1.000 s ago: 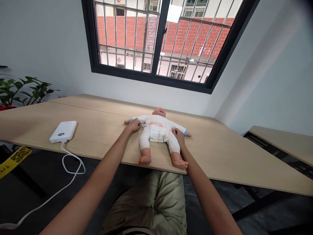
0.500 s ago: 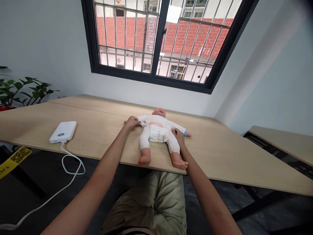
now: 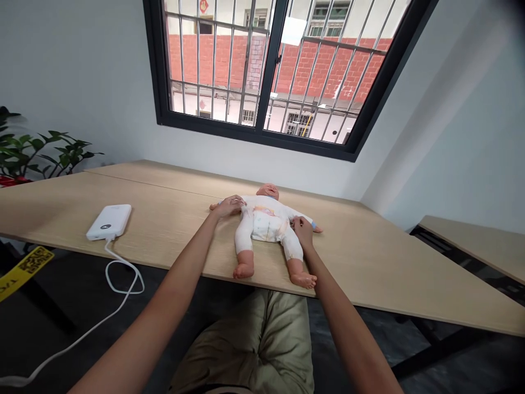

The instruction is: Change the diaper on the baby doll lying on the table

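Observation:
A baby doll (image 3: 264, 221) in a white bodysuit lies on its back on the wooden table (image 3: 369, 262), head toward the window and bare feet at the near edge. My left hand (image 3: 228, 206) rests on the doll's outstretched arm, fingers curled over the sleeve. My right hand (image 3: 302, 229) lies on the doll's other side at the hip, with its fingers pinched on the white cloth there.
A white power bank (image 3: 109, 221) sits on the table to the left, its white cable (image 3: 118, 276) hanging off the edge. A leafy plant (image 3: 36, 150) stands at the far left. A second table (image 3: 479, 246) is at the right. A barred window (image 3: 270, 71) fills the wall ahead.
My left hand slid along the doll's arm from near the shoulder out toward the wrist. My right hand stayed at the hip. The view tipped up slightly.

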Available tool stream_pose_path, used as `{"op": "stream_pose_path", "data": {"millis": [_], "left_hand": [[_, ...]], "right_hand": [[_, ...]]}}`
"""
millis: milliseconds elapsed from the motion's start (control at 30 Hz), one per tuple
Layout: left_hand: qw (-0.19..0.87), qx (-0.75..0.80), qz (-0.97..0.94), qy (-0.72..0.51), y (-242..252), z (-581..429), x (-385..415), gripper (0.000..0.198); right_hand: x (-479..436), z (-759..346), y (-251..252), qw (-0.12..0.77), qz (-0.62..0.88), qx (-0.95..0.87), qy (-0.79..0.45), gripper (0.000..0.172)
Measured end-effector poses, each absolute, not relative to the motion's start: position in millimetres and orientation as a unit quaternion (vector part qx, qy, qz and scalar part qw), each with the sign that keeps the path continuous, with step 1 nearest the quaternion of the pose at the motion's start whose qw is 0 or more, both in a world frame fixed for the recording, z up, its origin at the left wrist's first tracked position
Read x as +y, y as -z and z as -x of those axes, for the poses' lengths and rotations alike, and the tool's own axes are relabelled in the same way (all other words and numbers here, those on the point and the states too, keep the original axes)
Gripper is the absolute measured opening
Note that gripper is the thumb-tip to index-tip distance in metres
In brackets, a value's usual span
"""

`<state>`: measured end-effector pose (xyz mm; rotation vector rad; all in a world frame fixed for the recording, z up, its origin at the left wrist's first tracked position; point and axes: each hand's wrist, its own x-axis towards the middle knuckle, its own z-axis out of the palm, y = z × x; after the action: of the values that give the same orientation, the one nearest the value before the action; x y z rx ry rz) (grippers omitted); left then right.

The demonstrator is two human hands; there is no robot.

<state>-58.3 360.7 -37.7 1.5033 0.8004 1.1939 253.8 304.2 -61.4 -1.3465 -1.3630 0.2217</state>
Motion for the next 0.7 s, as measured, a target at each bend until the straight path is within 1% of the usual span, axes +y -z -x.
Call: {"op": "stream_pose_path", "data": {"millis": [67, 133, 167, 300, 400, 500, 600, 633, 667, 700], "left_hand": [[0.535, 0.287, -0.610, -0.509, 39, 55, 360, 0.042], [0.566, 0.243, -0.601, -0.510, 38, 55, 360, 0.041], [0.576, 0.223, -0.599, -0.509, 37, 55, 359, 0.040], [0.594, 0.161, -0.569, -0.546, 30, 58, 356, 0.041], [0.602, 0.131, -0.559, -0.555, 26, 59, 352, 0.040], [0.603, 0.138, -0.595, -0.514, 25, 52, 349, 0.040], [0.581, 0.156, -0.640, -0.478, 29, 43, 351, 0.037], [0.571, 0.159, -0.656, -0.467, 30, 40, 353, 0.036], [0.560, 0.163, -0.672, -0.456, 32, 37, 355, 0.035], [0.548, 0.169, -0.686, -0.447, 34, 35, 358, 0.034]], "right_hand": [[301, -248, 46, 0.617, 0.556, -0.543, -0.124, 0.033], [296, -234, 26, 0.623, 0.519, -0.569, -0.139, 0.031], [294, -224, 15, 0.602, 0.497, -0.609, -0.141, 0.030], [293, -173, -15, 0.455, 0.417, -0.775, -0.136, 0.026], [302, -141, -16, 0.356, 0.430, -0.823, -0.108, 0.020], [311, -125, -4, 0.276, 0.464, -0.835, -0.110, 0.013], [314, -120, 5, 0.253, 0.470, -0.839, -0.106, 0.013], [314, -120, 6, 0.262, 0.472, -0.834, -0.113, 0.012], [314, -120, 6, 0.278, 0.477, -0.824, -0.127, 0.014], [314, -121, 6, 0.297, 0.485, -0.809, -0.147, 0.020]]}}
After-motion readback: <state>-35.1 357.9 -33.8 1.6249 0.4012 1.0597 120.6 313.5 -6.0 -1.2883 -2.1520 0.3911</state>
